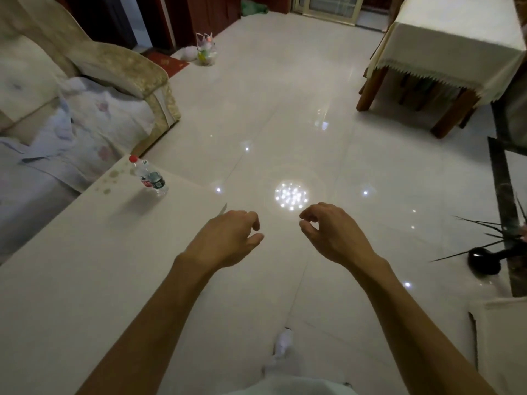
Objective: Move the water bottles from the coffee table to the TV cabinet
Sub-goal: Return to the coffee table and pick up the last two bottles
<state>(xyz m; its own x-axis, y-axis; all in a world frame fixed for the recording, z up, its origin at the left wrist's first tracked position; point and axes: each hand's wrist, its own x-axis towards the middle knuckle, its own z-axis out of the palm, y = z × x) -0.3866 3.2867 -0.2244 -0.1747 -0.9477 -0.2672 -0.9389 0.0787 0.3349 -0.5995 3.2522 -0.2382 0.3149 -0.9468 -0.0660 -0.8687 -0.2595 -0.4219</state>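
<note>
One clear water bottle (149,175) with a red cap stands upright near the far corner of the white coffee table (71,266), which fills the left foreground. My left hand (228,240) hovers over the table's right edge, well to the right of and nearer than the bottle, its fingers loosely curled and holding nothing. My right hand (330,232) hangs over the floor beside it, also loosely curled and holding nothing. A dark-edged cabinet (504,212) runs along the right border; only part of it shows.
A beige sofa (94,81) with crumpled cloth lies behind the coffee table at left. A cloth-covered wooden table (445,52) stands at the back right. A dark vase with spiky leaves (484,260) sits at right. Glossy tiled floor (285,109) spreads across the middle. Plastic bags (205,51) lie far back.
</note>
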